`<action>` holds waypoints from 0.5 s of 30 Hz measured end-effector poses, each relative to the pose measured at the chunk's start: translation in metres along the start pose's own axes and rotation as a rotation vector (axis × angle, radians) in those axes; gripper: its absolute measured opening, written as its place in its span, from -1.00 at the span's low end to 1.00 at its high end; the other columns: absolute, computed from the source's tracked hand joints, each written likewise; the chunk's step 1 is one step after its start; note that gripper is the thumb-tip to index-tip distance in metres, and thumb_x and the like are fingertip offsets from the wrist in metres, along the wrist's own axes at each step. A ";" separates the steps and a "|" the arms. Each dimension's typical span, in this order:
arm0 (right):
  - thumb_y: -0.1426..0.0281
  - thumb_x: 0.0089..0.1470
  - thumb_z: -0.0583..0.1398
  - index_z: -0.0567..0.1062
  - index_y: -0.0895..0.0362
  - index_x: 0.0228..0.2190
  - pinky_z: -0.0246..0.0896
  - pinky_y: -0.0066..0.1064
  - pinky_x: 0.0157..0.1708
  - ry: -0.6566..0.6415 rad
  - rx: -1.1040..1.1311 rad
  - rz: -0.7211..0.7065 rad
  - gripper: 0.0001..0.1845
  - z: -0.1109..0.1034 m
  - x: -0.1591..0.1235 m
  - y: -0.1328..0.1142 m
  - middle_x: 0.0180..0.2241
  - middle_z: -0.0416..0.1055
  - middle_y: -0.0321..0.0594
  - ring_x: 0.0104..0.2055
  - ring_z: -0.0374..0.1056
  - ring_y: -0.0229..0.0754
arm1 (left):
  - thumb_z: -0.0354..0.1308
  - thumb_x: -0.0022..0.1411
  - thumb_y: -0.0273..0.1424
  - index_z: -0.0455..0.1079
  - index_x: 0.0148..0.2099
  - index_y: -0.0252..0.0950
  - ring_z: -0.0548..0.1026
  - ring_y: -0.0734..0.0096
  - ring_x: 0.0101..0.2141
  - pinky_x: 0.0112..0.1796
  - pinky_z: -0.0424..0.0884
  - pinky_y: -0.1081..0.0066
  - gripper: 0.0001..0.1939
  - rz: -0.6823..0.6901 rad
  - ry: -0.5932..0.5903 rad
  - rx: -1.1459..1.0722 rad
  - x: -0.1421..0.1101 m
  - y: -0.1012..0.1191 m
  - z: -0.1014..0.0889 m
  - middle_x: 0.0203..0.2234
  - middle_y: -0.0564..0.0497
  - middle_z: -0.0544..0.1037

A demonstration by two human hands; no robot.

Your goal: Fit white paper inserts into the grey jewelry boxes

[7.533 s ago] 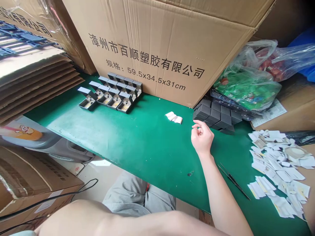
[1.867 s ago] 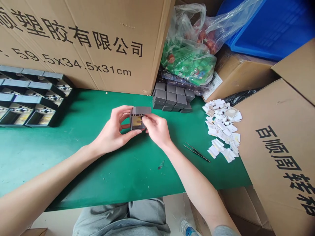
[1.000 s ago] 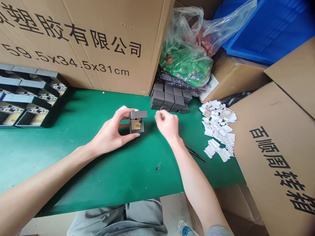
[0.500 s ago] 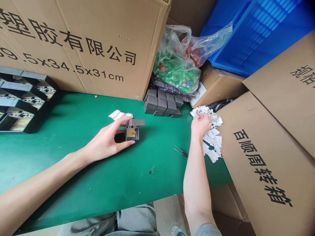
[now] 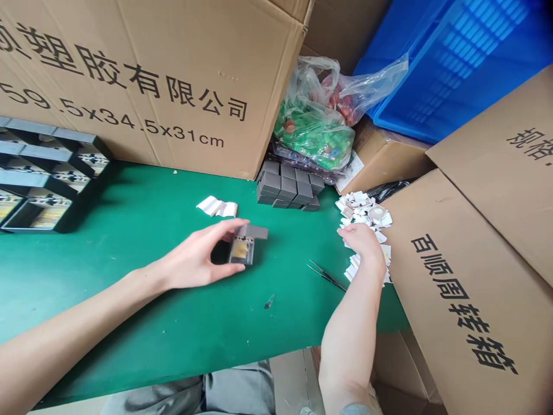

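Note:
My left hand (image 5: 194,256) grips a small dark grey box (image 5: 242,252) at its back and front, between fingers and thumb. The lid of the box (image 5: 254,231) is raised, and a yellowish part shows inside. At the right, my right hand (image 5: 363,239) is over a heap of small white pieces (image 5: 367,212), fingers pressed together; whatever they hold is hidden. Tweezers (image 5: 326,274) lie on the table just left of my right forearm. A crumpled white strip (image 5: 217,206) rests behind my left hand.
Stacked grey boxes (image 5: 287,185) stand at the back of the green table (image 5: 194,328). More boxes (image 5: 47,173), open and filled, are at the left. Large cartons (image 5: 173,69) close off the back and right. Bags of green and red parts (image 5: 317,135) sit beside a blue crate (image 5: 432,75).
My left hand has shifted slightly nearer and to the right with the box. My right hand has drawn back from the far part of the heap towards me. The view has shifted slightly.

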State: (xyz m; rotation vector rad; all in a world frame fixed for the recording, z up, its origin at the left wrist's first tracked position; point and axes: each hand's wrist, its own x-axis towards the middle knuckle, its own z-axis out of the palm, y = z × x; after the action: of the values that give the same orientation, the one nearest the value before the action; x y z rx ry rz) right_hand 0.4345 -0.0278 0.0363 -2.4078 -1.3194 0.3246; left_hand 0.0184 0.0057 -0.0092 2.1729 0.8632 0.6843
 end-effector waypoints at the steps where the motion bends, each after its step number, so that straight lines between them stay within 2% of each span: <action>1: 0.14 0.05 0.34 0.54 0.09 -0.51 0.28 -0.32 -0.36 -0.059 0.035 -0.048 -0.71 0.002 -0.004 -0.009 -0.50 0.51 -0.21 -0.44 0.39 -0.13 | 0.41 0.20 -0.07 0.21 0.41 -0.12 0.63 0.12 -0.05 -0.01 0.62 0.20 -0.17 0.047 -0.017 -0.018 -0.003 0.005 0.003 0.17 -0.06 0.55; 3: 0.03 0.13 0.30 0.56 0.09 -0.45 0.27 -0.36 -0.35 -0.260 0.147 -0.191 -0.62 0.012 -0.015 -0.035 -0.45 0.53 -0.23 -0.40 0.41 -0.16 | 0.40 0.23 -0.16 0.20 0.41 -0.09 0.62 0.21 -0.10 -0.06 0.62 0.27 -0.21 0.112 -0.062 -0.021 -0.009 0.015 0.008 0.12 -0.05 0.56; 4: -0.01 0.15 0.28 0.56 0.10 -0.43 0.27 -0.37 -0.35 -0.382 0.224 -0.304 -0.58 0.020 -0.022 -0.052 -0.42 0.54 -0.23 -0.38 0.41 -0.17 | 0.41 0.22 -0.18 0.18 0.42 -0.09 0.61 0.24 -0.14 -0.09 0.61 0.29 -0.20 0.162 -0.060 -0.006 -0.012 0.020 0.011 0.06 -0.06 0.58; 5: -0.02 0.17 0.28 0.55 0.10 -0.43 0.28 -0.37 -0.34 -0.449 0.295 -0.413 -0.57 0.030 -0.030 -0.070 -0.42 0.53 -0.24 -0.38 0.41 -0.18 | 0.39 0.26 -0.21 0.16 0.43 -0.08 0.60 0.26 -0.15 -0.09 0.60 0.30 -0.21 0.193 -0.045 0.015 -0.015 0.024 0.014 0.01 -0.05 0.58; 6: 0.00 0.20 0.27 0.56 0.10 -0.41 0.29 -0.37 -0.33 -0.455 0.353 -0.509 -0.57 0.043 -0.038 -0.088 -0.41 0.54 -0.24 -0.37 0.42 -0.18 | 0.37 0.29 -0.24 0.14 0.44 -0.08 0.59 0.25 -0.15 -0.08 0.59 0.30 -0.23 0.246 -0.017 0.030 -0.018 0.027 0.016 -0.01 -0.06 0.58; 7: 0.03 0.25 0.23 0.58 0.10 -0.37 0.32 -0.37 -0.30 -0.382 0.415 -0.588 -0.60 0.058 -0.046 -0.105 -0.37 0.57 -0.22 -0.34 0.44 -0.17 | 0.35 0.30 -0.26 0.12 0.44 -0.09 0.58 0.23 -0.12 -0.07 0.58 0.29 -0.24 0.284 0.018 0.046 -0.020 0.029 0.018 -0.02 -0.07 0.58; 9: 0.17 0.32 0.15 0.62 0.08 -0.17 0.40 -0.31 -0.12 -0.227 0.474 -0.747 -0.69 0.091 -0.060 -0.136 -0.13 0.62 -0.14 -0.13 0.51 -0.10 | 0.33 0.33 -0.29 0.11 0.43 -0.10 0.58 0.19 -0.07 -0.03 0.56 0.26 -0.27 0.324 0.088 0.078 -0.022 0.028 0.020 0.00 -0.08 0.58; 10: 0.22 0.32 0.15 0.60 0.07 -0.03 0.39 -0.24 0.05 -0.181 0.464 -0.810 -0.67 0.107 -0.066 -0.148 0.03 0.59 -0.10 0.04 0.49 -0.05 | 0.33 0.34 -0.29 0.12 0.42 -0.10 0.58 0.17 -0.07 -0.02 0.55 0.25 -0.29 0.320 0.118 0.088 -0.022 0.026 0.020 0.01 -0.09 0.59; 12: 0.22 0.34 0.16 0.45 0.03 0.25 0.20 -0.06 0.32 -0.218 0.375 -0.886 -0.49 0.133 -0.073 -0.163 0.38 0.30 -0.06 0.38 0.25 0.06 | 0.35 0.32 -0.25 0.18 0.39 -0.11 0.59 0.17 -0.13 -0.05 0.56 0.23 -0.31 0.274 0.167 0.079 -0.020 0.021 0.020 0.01 -0.09 0.60; 14: 0.23 0.36 0.15 0.27 -0.03 0.39 0.01 0.06 0.44 -0.275 0.295 -0.912 -0.37 0.148 -0.074 -0.170 0.49 0.09 -0.12 0.52 0.00 0.10 | 0.37 0.29 -0.18 0.22 0.37 -0.14 0.60 0.19 -0.21 -0.10 0.59 0.22 -0.30 0.189 0.204 0.025 -0.016 0.017 0.018 0.03 -0.12 0.60; 15: 0.25 0.37 0.15 0.24 -0.06 0.41 -0.04 0.07 0.46 -0.295 0.270 -0.917 -0.36 0.150 -0.074 -0.171 0.49 0.09 -0.16 0.54 -0.04 0.09 | 0.37 0.27 -0.15 0.22 0.37 -0.14 0.60 0.21 -0.24 -0.11 0.60 0.20 -0.28 0.140 0.223 -0.012 -0.014 0.015 0.017 0.05 -0.13 0.59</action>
State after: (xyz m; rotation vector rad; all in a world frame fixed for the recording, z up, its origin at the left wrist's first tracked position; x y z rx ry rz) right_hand 0.2096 0.0252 -0.0247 -1.3654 -2.1653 0.5433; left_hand 0.0264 -0.0191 -0.0112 2.1895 0.8211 1.0139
